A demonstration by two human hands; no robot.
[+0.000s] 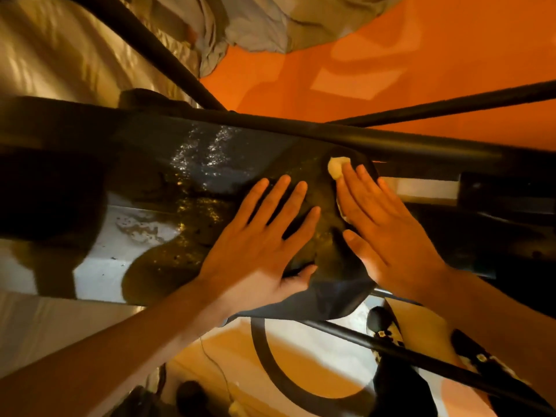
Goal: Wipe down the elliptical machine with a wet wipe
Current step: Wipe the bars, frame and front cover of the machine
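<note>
Your forearms: the bare left forearm (120, 350) comes in from the lower left and the bare right forearm (496, 299) from the lower right.
Left hand: your left hand (264, 236) lies palm down on the dark housing, with its fingers straight and spread apart and the thumb out toward the near edge. It holds nothing.
Right hand: your right hand (388, 224) lies flat just beside the left one, with its fingers straight and close together, pressing on the wipe.
Wet wipe: the wet wipe (336, 169) sits under your right hand's fingers. Only a pale bunch past the fingertips and a sliver by the index finger show.
Elliptical machine: the elliptical machine (144, 136) has a glossy dark housing under both hands. Wet streaks (207, 155) lie to the left beyond your left fingertips, and a black bar (346, 138) crosses just past your fingers.
Background: an orange floor (406, 55) lies beyond the machine, with grey cloth (255, 25) at the top.
</note>
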